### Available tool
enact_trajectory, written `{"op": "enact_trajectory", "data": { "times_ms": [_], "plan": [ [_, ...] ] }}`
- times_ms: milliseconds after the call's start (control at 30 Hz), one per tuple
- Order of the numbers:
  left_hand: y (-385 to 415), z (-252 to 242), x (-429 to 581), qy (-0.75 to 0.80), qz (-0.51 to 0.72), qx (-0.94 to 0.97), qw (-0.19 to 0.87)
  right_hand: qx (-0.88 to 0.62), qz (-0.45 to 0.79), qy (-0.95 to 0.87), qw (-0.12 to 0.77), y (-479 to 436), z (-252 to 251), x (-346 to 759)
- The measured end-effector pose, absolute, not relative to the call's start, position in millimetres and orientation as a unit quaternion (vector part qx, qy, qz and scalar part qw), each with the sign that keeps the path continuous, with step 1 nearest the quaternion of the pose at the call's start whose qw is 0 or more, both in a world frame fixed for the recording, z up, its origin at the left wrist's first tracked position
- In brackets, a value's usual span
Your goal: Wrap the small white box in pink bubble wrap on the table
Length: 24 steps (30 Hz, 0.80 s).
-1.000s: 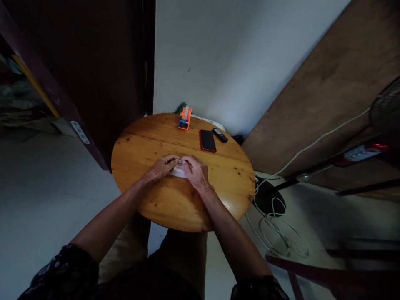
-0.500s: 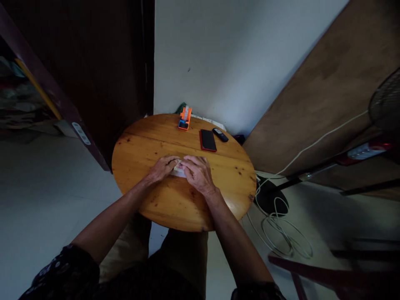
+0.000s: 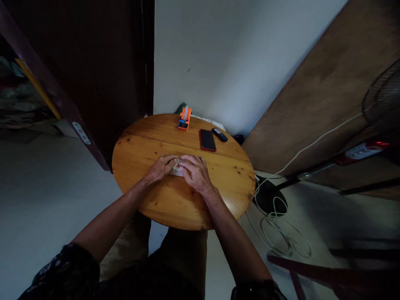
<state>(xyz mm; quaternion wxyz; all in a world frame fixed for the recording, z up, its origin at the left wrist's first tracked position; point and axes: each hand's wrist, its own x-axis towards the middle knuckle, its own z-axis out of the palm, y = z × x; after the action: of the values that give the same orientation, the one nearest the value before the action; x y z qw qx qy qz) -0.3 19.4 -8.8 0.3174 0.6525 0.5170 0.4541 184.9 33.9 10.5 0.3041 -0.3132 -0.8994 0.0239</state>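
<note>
Between my two hands, a small flat whitish packet with faint red print lies at the middle of the round wooden table. My left hand is curled over its left end, the thumb on top. From the right, my right hand bends over the other end with its thumb and fingers close together on it. Most of the packet is hidden beneath my fingers, so its exact kind cannot be made out.
An orange tape dispenser stands at the table's far edge. A dark phone in a red case and a black handset lie to its right. On the floor at the right are a standing fan and a coiled pale cable.
My right hand has shifted slightly left, covering more of the packet. The left hand stays almost in place, and the objects at the back have not moved.
</note>
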Motion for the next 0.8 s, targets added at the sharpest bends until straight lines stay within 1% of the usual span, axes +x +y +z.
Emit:
{"op": "enact_trajectory", "data": {
  "times_ms": [167, 300, 433, 533, 600, 733, 800],
  "plan": [
    [19, -12, -2, 0.513, 0.466, 0.637, 0.338, -0.312, 0.032, -0.895, 0.317, 35, 8, 184],
    [22, -14, -2, 0.531, 0.463, 0.614, 0.357, -0.315, 0.016, -0.897, 0.310, 36, 8, 184],
    [28, -14, 2, 0.552, 0.467, 0.594, 0.353, -0.315, 0.009, -0.898, 0.308, 36, 8, 183],
    [31, -15, 3, 0.558, 0.479, 0.585, 0.343, -0.315, 0.030, -0.893, 0.319, 35, 8, 182],
    [30, -16, 3, 0.567, 0.481, 0.577, 0.339, -0.319, 0.064, -0.878, 0.351, 35, 9, 183],
    [28, -20, 2, 0.566, 0.490, 0.572, 0.334, -0.346, 0.146, -0.805, 0.459, 40, 10, 188],
    [27, -21, 2, 0.564, 0.505, 0.558, 0.342, -0.366, 0.181, -0.769, 0.492, 44, 8, 190]
  ]
}}
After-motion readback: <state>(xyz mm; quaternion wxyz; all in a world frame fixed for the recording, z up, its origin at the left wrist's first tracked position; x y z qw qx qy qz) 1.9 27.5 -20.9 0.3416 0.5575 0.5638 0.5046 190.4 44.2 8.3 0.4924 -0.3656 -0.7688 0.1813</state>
